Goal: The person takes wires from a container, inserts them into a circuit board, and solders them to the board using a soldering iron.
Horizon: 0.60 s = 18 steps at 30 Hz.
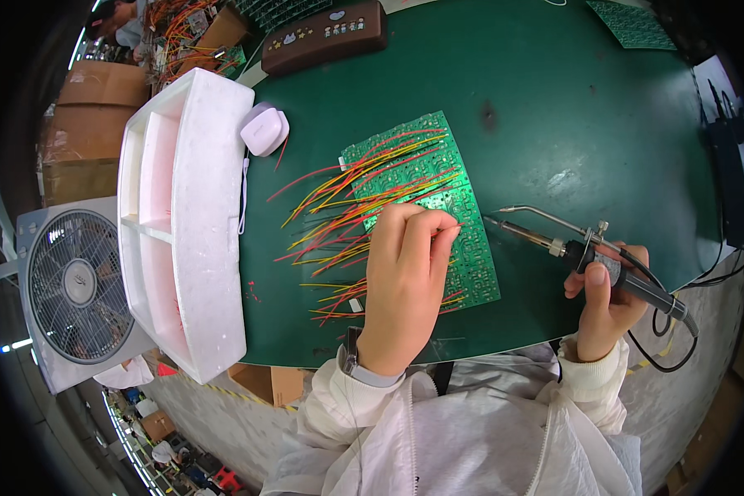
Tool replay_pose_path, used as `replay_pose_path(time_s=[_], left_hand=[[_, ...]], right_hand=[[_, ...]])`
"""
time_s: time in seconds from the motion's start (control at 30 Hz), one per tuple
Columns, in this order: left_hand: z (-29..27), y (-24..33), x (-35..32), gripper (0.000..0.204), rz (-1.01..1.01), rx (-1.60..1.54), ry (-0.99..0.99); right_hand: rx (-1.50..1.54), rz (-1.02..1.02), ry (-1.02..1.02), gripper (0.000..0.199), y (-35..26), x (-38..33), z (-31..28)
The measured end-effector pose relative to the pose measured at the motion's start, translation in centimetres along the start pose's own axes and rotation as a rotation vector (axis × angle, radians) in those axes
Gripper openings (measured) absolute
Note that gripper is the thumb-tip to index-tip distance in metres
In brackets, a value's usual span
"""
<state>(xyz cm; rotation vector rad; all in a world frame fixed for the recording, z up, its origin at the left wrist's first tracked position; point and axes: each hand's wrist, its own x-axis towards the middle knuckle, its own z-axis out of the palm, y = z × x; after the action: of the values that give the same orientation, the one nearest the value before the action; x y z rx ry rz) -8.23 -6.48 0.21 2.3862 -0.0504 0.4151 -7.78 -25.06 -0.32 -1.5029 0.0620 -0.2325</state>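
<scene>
Circuit board, green, lies mid-frame on the green mat, red and yellow wires fanning left. Our left hand rests over its lower half, fingers pinched on a wire. Our right hand, lower right, grips a soldering iron, tip just beside the board's right edge.

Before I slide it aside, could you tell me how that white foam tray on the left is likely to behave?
The white foam tray probably feels light for its bulk. It overhangs the green table edge, so it may tip. Its thin walls look crumbly.
</scene>
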Motion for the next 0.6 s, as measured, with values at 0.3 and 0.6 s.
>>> replay_pose_path(time_s=[0.3, 0.6], left_hand=[[0.18, -0.43, -0.03, 0.010, -0.002, 0.001, -0.080], [0.24, -0.64, -0.03, 0.011, 0.022, 0.016, -0.091]], right_hand=[[-0.150, -0.107, -0.098, 0.030, 0.71, -0.02, 0.08], [-0.168, -0.140, -0.120, 0.031, 0.77, 0.05, 0.41]])
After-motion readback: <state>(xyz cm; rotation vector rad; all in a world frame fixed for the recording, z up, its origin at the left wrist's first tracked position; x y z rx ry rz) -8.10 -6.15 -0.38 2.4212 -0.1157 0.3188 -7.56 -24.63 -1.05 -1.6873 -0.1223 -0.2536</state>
